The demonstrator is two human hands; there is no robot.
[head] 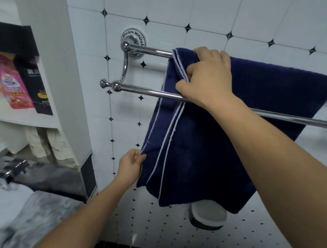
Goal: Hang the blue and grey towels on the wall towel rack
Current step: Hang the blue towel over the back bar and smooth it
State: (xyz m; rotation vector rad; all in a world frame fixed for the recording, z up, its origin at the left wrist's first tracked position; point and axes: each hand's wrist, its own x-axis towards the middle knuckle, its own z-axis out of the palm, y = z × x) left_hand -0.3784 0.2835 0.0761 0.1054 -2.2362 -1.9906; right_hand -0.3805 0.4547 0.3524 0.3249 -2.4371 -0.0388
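Observation:
The dark blue towel (205,150) with a pale edge trim hangs over the back bar of the chrome double towel rack (144,50) on the tiled wall. Its folds drop behind the front bar (147,92). My right hand (208,76) grips the towel's folded top edge at the back bar, fingers curled over it. Lower down, my left hand (130,165) pinches the towel's left hanging edge. A grey towel (36,217) lies bunched at the bottom left, with no hand on it.
White shelves (23,121) at the left hold a pink packet (16,88) and a black box (36,80). A white soap dish (207,216) is fixed to the wall below the towel. A dark countertop (54,178) runs under the shelves.

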